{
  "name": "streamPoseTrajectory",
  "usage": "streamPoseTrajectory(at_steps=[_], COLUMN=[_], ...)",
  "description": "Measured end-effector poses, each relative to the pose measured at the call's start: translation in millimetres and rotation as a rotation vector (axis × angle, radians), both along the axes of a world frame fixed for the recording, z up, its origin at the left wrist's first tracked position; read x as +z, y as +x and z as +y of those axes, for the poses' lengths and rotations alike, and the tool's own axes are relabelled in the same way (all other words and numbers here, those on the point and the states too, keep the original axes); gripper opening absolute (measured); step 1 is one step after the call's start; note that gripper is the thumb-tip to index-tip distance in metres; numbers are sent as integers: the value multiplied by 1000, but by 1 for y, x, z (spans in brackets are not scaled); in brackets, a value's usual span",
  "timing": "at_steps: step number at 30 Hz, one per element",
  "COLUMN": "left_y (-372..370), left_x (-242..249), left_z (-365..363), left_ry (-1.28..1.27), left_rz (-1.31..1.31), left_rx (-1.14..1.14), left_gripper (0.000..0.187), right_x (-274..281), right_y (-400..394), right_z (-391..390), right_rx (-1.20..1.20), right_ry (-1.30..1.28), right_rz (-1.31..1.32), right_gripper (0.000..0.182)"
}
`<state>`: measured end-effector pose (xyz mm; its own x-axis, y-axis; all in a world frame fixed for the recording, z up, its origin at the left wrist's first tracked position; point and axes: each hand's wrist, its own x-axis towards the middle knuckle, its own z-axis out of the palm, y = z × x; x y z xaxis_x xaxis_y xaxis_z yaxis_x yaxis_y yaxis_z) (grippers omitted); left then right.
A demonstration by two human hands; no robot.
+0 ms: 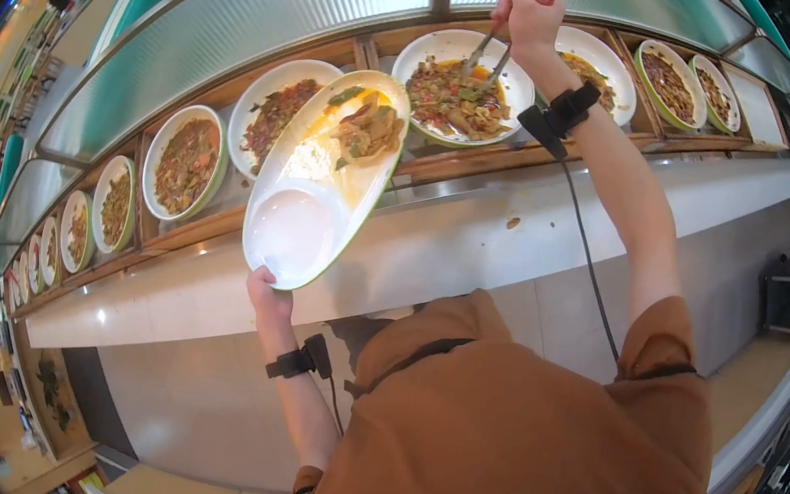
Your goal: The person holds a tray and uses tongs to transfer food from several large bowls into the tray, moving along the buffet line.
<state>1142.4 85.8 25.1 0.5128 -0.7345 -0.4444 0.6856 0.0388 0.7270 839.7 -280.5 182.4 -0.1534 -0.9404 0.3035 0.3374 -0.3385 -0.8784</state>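
A white oval plate is gripped at its near end by my left hand. Saucy food lies at the plate's far end, with orange sauce around it and a pale round area at the near end. My right hand is closed around metal tongs with a red end. The tongs' tips reach down into a round white bowl of mixed cooked food. The plate overlaps the edge of a neighbouring bowl of dark red food.
Several more bowls of food, such as one with reddish food, stand along the wooden-framed counter. A ribbed glass guard rises behind them. A pale ledge runs in front. A cable hangs from my right wrist.
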Motion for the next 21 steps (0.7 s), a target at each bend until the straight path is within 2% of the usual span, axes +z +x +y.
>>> streamPoseTrajectory(at_steps=[3, 8, 13, 21], left_y=[-2, -2, -3, -1], left_x=[4, 2, 8, 4], left_z=[-1, -1, 0, 1], left_ry=[10, 24, 39, 33], left_rz=[0, -23, -39, -48], left_rx=[0, -1, -1, 10], left_gripper=[74, 74, 73, 73], right_x=[-17, -45, -69, -85], right_y=[-28, -43, -33, -12], right_z=[0, -11, -38, -52], right_rx=[-47, -141, -256, -383], right_ry=[6, 81, 65, 203], right_rz=[76, 60, -11, 80], right_gripper=[23, 26, 27, 32])
